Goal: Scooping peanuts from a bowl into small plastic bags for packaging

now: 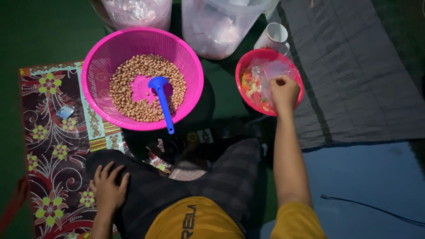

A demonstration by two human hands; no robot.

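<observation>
A big pink perforated basket (99,66) holds a layer of peanuts (128,88), with a blue scoop (161,99) lying in it, handle toward me. To its right stands a smaller pink bowl (242,71) filled with colourful bits and clear plastic bags (272,73). My right hand (284,92) reaches into that bowl, fingers pinched on a clear plastic bag. My left hand (108,188) rests flat on my knee, fingers spread, holding nothing.
A patterned floral mat (48,146) lies at the left. Two large clear plastic containers (217,26) stand behind the basket. A white mug (274,37) sits beside the bowl. A dark grey cloth (354,75) covers the right; a blue surface (367,177) lies below it.
</observation>
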